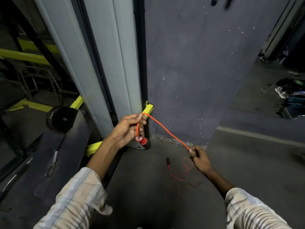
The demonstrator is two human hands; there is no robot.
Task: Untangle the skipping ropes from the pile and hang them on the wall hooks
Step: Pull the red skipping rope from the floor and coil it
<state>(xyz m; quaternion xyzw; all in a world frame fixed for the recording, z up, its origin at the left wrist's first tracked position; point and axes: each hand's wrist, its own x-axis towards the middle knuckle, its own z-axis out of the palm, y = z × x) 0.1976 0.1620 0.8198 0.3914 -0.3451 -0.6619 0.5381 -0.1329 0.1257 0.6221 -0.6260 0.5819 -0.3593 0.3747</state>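
An orange skipping rope [166, 129] stretches taut between my two hands. My left hand [127, 129] pinches the rope near its end, and a short loop drops from my fingers to the red handle [142, 140] hanging below my palm. My right hand [198, 157] is closed around the rope lower and to the right. Below it the rest of the rope [184, 174] trails in loose thin loops on the floor, ending at a dark handle [168, 161]. Two dark wall hooks [221, 1] show at the top edge of the purple wall.
A grey gym machine column [107, 63] with yellow frame bars [147, 109] stands right behind my left hand. A black weight plate [60, 119] and dark bench [49, 162] lie to the left. A wall mirror [272, 80] reflects clutter at right. Grey floor [148, 195] lies below.
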